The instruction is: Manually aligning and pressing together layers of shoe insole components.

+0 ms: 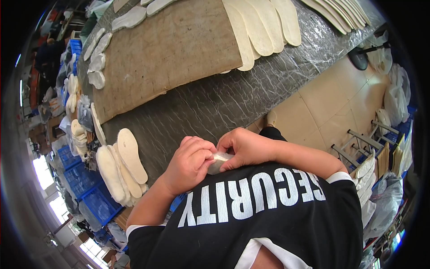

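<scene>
Close to my chest, at the table's near edge, both hands meet on a small whitish soft piece [217, 165]. It looks like fabric or felt, and most of it is hidden by my fingers. My left hand [190, 158] is closed, its fingertips pinching the piece's left end. From the other side my right hand [245, 148] grips it between thumb and bent fingers. To the left of my left hand, a stack of cream insoles [131, 154] lies at the table's edge.
A brown board [165, 49] covers much of the dark plastic-covered table [201, 107]. Cream insoles [257, 27] fan out beside it; greyish-white shoe-shaped pieces [96, 67] line its left. Blue crates [99, 204] stand at left. A metal-framed stool [365, 141] and plastic bags [396, 94] are at right.
</scene>
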The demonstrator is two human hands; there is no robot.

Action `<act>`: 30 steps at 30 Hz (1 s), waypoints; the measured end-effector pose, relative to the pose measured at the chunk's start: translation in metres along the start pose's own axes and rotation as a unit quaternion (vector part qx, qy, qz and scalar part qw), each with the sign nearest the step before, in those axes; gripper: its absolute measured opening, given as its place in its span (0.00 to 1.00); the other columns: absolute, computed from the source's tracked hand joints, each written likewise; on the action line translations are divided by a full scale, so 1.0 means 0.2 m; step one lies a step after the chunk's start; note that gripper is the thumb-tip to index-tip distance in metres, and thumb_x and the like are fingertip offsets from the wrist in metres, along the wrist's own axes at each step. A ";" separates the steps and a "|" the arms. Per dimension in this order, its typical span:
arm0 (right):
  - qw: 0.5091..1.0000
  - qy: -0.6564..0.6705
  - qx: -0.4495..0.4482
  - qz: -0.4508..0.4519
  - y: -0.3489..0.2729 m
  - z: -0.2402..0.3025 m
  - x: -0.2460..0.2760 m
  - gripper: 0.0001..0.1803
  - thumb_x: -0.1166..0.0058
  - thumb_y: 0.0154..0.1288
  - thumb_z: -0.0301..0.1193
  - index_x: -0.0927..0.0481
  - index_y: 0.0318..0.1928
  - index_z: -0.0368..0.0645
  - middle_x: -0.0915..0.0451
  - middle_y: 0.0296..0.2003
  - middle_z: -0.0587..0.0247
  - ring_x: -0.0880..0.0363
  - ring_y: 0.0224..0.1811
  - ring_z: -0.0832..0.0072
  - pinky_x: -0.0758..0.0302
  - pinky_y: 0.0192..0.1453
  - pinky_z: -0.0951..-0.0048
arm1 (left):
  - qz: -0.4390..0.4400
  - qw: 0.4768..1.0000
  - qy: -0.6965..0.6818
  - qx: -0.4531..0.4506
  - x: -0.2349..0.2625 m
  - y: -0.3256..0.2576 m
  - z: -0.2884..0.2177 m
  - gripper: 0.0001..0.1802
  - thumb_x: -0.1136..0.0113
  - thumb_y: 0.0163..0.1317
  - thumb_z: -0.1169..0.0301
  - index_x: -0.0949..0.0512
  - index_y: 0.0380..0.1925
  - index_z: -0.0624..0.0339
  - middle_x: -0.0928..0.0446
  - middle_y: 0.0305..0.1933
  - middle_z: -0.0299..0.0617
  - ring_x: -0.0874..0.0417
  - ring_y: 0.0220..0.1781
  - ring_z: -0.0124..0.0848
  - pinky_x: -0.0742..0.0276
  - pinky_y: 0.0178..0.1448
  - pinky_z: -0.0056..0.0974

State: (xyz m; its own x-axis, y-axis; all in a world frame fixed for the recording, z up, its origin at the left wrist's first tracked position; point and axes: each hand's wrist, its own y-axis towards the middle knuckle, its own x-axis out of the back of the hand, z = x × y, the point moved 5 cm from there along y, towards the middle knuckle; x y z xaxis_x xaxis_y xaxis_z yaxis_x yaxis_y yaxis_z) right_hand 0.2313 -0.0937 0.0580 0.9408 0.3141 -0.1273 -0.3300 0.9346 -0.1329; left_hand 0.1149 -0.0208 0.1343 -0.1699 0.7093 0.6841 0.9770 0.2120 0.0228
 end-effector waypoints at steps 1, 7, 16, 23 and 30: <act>0.999 -0.001 -0.033 0.008 0.00 -0.01 0.00 0.20 0.28 0.49 0.35 0.17 0.35 0.31 0.18 0.28 0.52 0.20 0.30 0.69 0.25 0.35 0.68 | 0.009 1.000 -0.015 0.005 0.00 0.00 0.01 0.11 0.36 0.46 0.82 0.27 0.29 0.61 0.22 0.37 0.43 0.22 0.38 0.42 0.29 0.47 0.42; 0.997 -0.050 0.060 -0.019 0.01 0.04 -0.02 0.15 0.31 0.50 0.32 0.18 0.31 0.31 0.20 0.26 0.49 0.20 0.27 0.62 0.25 0.33 0.66 | 0.032 0.989 -0.107 0.099 -0.01 -0.05 0.05 0.09 0.38 0.50 0.84 0.28 0.27 0.61 0.23 0.33 0.44 0.23 0.35 0.38 0.28 0.45 0.36; 0.993 -0.069 0.089 -0.035 0.01 0.09 -0.02 0.10 0.33 0.55 0.28 0.20 0.30 0.34 0.21 0.27 0.52 0.21 0.30 0.60 0.25 0.35 0.65 | 0.040 0.953 -0.200 0.222 0.00 -0.07 0.11 0.14 0.29 0.52 0.69 0.22 0.35 0.63 0.23 0.36 0.45 0.21 0.39 0.37 0.26 0.48 0.38; 0.989 -0.143 0.017 0.026 -0.02 0.14 0.02 0.15 0.32 0.53 0.32 0.21 0.37 0.35 0.20 0.33 0.53 0.19 0.37 0.57 0.25 0.40 0.61 | 0.098 0.982 -0.140 0.086 -0.01 -0.06 0.09 0.09 0.32 0.52 0.71 0.22 0.29 0.61 0.24 0.27 0.40 0.23 0.32 0.39 0.31 0.47 0.40; 0.960 -0.277 0.021 0.011 -0.01 0.12 0.04 0.15 0.39 0.58 0.40 0.19 0.37 0.42 0.18 0.34 0.51 0.18 0.39 0.51 0.24 0.43 0.55 | 0.116 0.859 -0.352 0.353 -0.13 -0.15 0.28 0.09 0.39 0.65 0.68 0.19 0.34 0.64 0.20 0.34 0.35 0.23 0.38 0.22 0.27 0.45 0.30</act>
State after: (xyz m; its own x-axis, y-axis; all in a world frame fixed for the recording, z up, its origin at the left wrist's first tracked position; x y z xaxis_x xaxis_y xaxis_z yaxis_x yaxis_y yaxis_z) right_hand 0.2417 -0.0893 0.0812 0.8337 0.3640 0.4152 -0.3585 0.9287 -0.0943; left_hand 0.0836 -0.0075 0.0743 -0.2592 0.9658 -0.0063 0.7164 0.1878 -0.6719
